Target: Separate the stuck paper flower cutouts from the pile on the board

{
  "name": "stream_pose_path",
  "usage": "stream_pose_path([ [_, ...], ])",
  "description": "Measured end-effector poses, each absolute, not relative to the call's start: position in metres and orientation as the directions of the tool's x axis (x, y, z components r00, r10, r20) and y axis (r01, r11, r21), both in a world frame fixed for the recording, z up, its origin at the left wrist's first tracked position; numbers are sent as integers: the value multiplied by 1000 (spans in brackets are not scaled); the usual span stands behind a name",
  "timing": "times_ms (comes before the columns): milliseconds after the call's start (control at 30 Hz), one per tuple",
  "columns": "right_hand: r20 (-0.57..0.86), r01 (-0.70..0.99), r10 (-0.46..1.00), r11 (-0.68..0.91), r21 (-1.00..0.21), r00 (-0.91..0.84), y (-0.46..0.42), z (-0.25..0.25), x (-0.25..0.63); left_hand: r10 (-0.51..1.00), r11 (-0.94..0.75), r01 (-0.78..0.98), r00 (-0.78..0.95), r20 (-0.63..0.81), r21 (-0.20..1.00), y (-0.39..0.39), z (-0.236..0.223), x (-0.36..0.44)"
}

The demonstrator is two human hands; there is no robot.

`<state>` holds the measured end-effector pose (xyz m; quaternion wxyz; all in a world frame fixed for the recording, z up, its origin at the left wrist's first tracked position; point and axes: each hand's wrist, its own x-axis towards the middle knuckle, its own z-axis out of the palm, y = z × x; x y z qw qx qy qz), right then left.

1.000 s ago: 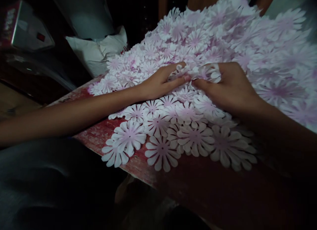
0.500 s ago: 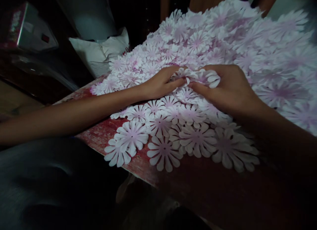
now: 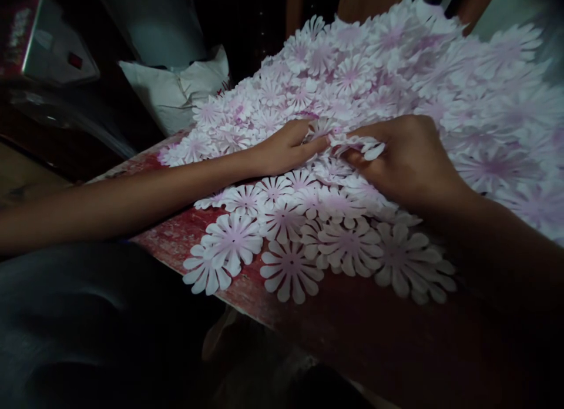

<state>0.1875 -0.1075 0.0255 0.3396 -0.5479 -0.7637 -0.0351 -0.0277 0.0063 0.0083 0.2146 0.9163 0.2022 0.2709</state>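
Observation:
A heap of die-cut white paper flowers with pink centres (image 3: 374,80) covers the red table top (image 3: 171,238), and several lie singly in overlapping rows near its front edge. My right hand (image 3: 400,159) pinches the curled edge of a paper flower (image 3: 363,146) between thumb and fingers. My left hand (image 3: 286,149) lies on the heap just left of it, fingertips curled around the edge of a neighbouring paper flower (image 3: 319,128). The two hands are close together, and my forearms rest across the flowers.
A crumpled white cloth or paper bundle (image 3: 176,91) sits behind the heap at the left. Farther left stands a grey metal box with a red switch (image 3: 57,47), above a clear plastic sheet (image 3: 66,112). Dark clothing (image 3: 88,321) fills the lower left, below the table edge.
My right hand has drawn slightly back, and the held flower edge now looks narrower and more curled. My left fingers have opened a little from the right hand. The view has shifted only slightly.

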Motion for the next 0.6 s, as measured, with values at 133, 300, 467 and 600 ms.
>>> stream_pose_path([
  [133, 537, 883, 810, 410, -228, -237, -108, 29, 186, 466, -838, 242, 783, 412, 489, 11, 7, -29],
  [300, 484, 899, 849, 363, -244, -211, -110, 34, 180, 444, -848, 240, 808, 387, 472, 12, 7, -30],
  [467, 497, 884, 845, 372, -285, -195, -109, 30, 182, 467, -827, 240, 796, 384, 509, 10, 9, -30],
  [600, 541, 863, 818, 406, -301, -196, -108, 25, 186, 471, -823, 229, 786, 400, 520, 5, 10, -28],
])
